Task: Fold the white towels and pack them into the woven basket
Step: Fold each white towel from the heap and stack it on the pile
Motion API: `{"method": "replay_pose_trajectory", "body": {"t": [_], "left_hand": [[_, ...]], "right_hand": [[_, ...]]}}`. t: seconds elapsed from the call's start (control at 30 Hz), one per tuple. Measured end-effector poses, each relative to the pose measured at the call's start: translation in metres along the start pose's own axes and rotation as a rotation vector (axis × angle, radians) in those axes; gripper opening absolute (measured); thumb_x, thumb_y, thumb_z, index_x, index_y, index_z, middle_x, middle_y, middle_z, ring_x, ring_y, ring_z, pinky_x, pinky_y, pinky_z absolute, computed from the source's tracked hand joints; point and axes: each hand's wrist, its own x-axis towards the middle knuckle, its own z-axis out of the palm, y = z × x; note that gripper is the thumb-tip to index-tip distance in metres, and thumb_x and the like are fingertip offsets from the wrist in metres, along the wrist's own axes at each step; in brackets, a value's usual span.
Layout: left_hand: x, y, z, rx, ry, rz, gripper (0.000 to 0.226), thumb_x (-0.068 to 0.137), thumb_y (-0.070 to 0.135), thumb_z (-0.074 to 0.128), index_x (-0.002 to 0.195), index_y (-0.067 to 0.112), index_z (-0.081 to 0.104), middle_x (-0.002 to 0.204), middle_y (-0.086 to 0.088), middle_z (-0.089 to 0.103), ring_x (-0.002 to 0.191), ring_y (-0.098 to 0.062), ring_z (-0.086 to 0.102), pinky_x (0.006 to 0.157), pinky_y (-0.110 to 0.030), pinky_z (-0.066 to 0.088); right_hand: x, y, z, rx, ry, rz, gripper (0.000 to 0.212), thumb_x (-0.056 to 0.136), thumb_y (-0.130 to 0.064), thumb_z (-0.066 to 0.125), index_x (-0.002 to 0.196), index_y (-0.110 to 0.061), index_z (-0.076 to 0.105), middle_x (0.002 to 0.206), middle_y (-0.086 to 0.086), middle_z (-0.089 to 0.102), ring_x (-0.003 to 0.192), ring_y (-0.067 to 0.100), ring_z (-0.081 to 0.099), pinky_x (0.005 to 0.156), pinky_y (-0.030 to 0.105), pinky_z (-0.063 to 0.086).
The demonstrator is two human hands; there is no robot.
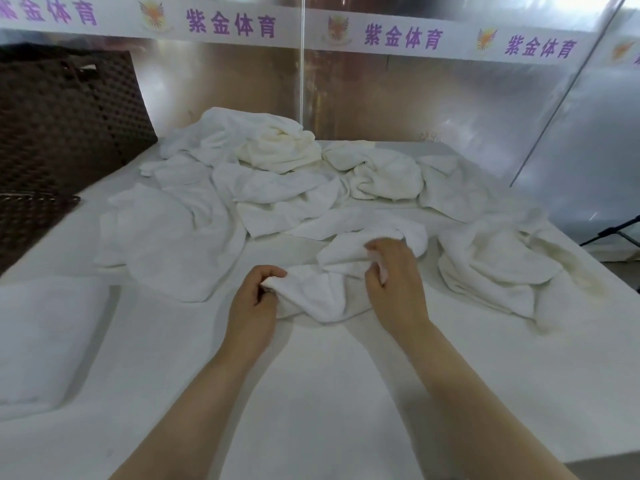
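Note:
A crumpled white towel (322, 292) lies in the middle of the white table (311, 393). My left hand (254, 303) pinches its left corner. My right hand (394, 278) grips its bunched right part with curled fingers. Behind it, several more unfolded white towels (263, 181) lie in a loose heap across the table. The dark brown woven basket (65, 123) stands at the far left; its inside is hidden from here. A folded white towel (41, 337) rests flat at the table's near left edge.
A rumpled towel (491, 268) lies close to the table's right edge. Reflective metal wall panels with a printed banner (398, 36) rise behind the table. A dark stand leg (609, 233) shows on the floor at far right.

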Motion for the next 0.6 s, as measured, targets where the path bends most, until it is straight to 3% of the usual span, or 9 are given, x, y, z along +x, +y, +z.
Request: {"method": "replay_pose_trajectory", "body": {"t": [0.07,0.13,0.23,0.3,0.37,0.47,0.6], "left_hand": [[0.003,0.000,-0.007,-0.044,0.077,-0.021,0.035,0.086,-0.005,0.041,0.094,0.021,0.062,0.093,0.013,0.065,0.086,-0.005,0.057,0.076,-0.027,0.044],[0.007,0.002,-0.013,-0.077,0.153,-0.044,0.031,0.087,-0.004,0.042,0.093,0.018,0.063,0.091,0.010,0.065,0.082,-0.003,0.056,0.074,-0.026,0.043],[0.011,0.003,-0.021,-0.124,0.210,-0.080,0.027,0.087,-0.004,0.040,0.092,0.010,0.062,0.088,0.004,0.064,0.079,-0.005,0.055,0.072,-0.024,0.042],[0.013,0.002,-0.023,-0.132,0.224,-0.096,0.026,0.087,-0.004,0.038,0.092,0.007,0.061,0.087,0.001,0.063,0.079,-0.008,0.053,0.071,-0.026,0.041],[0.013,0.002,-0.022,-0.137,0.228,-0.113,0.024,0.086,-0.003,0.037,0.090,0.005,0.060,0.084,0.000,0.060,0.075,-0.008,0.050,0.069,-0.025,0.038],[0.012,0.003,-0.020,-0.131,0.214,-0.136,0.019,0.086,0.000,0.038,0.087,0.004,0.057,0.078,0.002,0.056,0.066,-0.003,0.046,0.064,-0.024,0.036],[0.016,0.001,-0.022,-0.124,0.192,-0.179,0.019,0.086,0.004,0.038,0.082,0.007,0.056,0.074,0.001,0.053,0.068,-0.008,0.047,0.064,-0.027,0.036]], "right_hand": [[0.028,0.007,0.000,-0.154,-0.095,0.004,0.047,0.087,-0.014,0.057,0.133,-0.020,0.053,0.143,0.003,0.049,0.128,0.024,0.040,0.108,0.045,0.035],[0.046,0.015,0.000,-0.329,-0.301,0.066,0.050,0.092,-0.035,0.050,0.141,-0.025,0.048,0.152,0.003,0.040,0.137,0.027,0.034,0.114,0.046,0.024],[0.041,0.021,-0.001,-0.425,-0.515,0.037,0.037,0.092,-0.043,0.045,0.114,-0.018,0.061,0.120,0.003,0.061,0.112,0.028,0.054,0.097,0.041,0.037],[0.023,0.022,-0.011,-0.369,-0.489,0.011,0.024,0.093,-0.038,0.049,0.096,-0.015,0.055,0.099,0.002,0.059,0.092,0.025,0.053,0.077,0.038,0.039],[0.007,0.022,-0.026,-0.429,-0.501,0.014,0.024,0.093,-0.041,0.048,0.091,-0.017,0.049,0.091,-0.001,0.052,0.084,0.022,0.048,0.068,0.035,0.036],[-0.003,0.011,-0.056,-0.528,-0.649,0.094,0.030,0.091,-0.053,0.046,0.090,-0.022,0.047,0.086,-0.007,0.046,0.083,0.020,0.050,0.069,0.035,0.040],[0.016,-0.025,-0.106,-0.376,-1.061,0.357,0.056,0.089,-0.074,0.038,0.098,-0.024,0.062,0.099,-0.013,0.060,0.093,0.012,0.057,0.082,0.029,0.044]]}}
